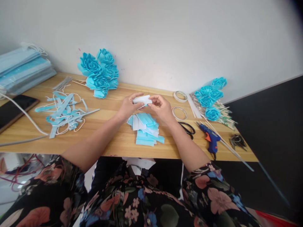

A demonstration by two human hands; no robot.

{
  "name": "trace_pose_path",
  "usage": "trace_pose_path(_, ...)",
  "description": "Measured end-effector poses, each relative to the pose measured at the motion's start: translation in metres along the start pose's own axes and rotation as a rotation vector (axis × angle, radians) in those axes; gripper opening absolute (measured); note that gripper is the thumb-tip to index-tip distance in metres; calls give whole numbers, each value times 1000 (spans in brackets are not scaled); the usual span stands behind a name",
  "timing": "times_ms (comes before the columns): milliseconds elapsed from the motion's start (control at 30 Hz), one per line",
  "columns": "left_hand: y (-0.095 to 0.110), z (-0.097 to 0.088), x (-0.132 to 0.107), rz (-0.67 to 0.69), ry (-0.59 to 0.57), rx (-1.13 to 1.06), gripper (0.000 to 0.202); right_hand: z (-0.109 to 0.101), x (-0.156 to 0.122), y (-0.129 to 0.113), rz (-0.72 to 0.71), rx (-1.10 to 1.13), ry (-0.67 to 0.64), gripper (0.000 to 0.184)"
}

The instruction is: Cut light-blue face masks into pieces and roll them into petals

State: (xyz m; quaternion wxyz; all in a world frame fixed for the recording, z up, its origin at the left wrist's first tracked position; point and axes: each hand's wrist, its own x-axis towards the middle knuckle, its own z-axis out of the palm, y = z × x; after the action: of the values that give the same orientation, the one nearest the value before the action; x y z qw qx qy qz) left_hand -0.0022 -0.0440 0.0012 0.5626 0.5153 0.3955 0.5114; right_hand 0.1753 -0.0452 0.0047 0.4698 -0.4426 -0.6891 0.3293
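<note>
Between my two hands, raised a little over the table, is a small piece of mask fabric (142, 100), white on the side facing me. My left hand (129, 105) pinches its left end, and the fingers of my right hand (161, 105) pinch its right end. A bit of blue shows under its lower edge. Just below my hands lies a loose pile of cut mask pieces (145, 129), blue and white. Scissors with black handles (188, 129) lie partly hidden beside my right forearm.
Blue fabric flowers (100, 72) stand at the back left, more flowers (210, 94) at right. Cut strips and ear loops (67, 110), stacked masks (23, 69) and a phone (16, 108) lie left. Tape rolls (180, 96), a blue glue gun (211, 138) and thin sticks (229, 148) lie right.
</note>
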Motion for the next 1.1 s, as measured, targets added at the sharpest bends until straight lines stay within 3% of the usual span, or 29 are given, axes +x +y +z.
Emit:
trace_pose_path(133,4,0,-1,8,13,-29,57,0,1,1,-34,-2,11,26)
trace_pose_path(333,5,-1,-2,86,20,123,77,0,2,1,-32,-30,76,27)
trace_pose_path(633,-1,-5,2,47,59,102,57,0,1,-1,-25,-37,78,29)
trace_pose_path(800,0,-5,3,56,52,-17,74,0,1,-1,-22,-50,91,35)
trace_pose_path(900,1,-4,4,-17,42,-200,83,-1,1,-2,-30,-66,108,42)
trace_pose_path(967,2,-3,3,-107,19,-304,75,-1,1,-2,-48,-86,119,46)
trace_pose_path(1100,3,-2,0,-235,-119,-341,40,0,0,-2,-75,-100,131,50)
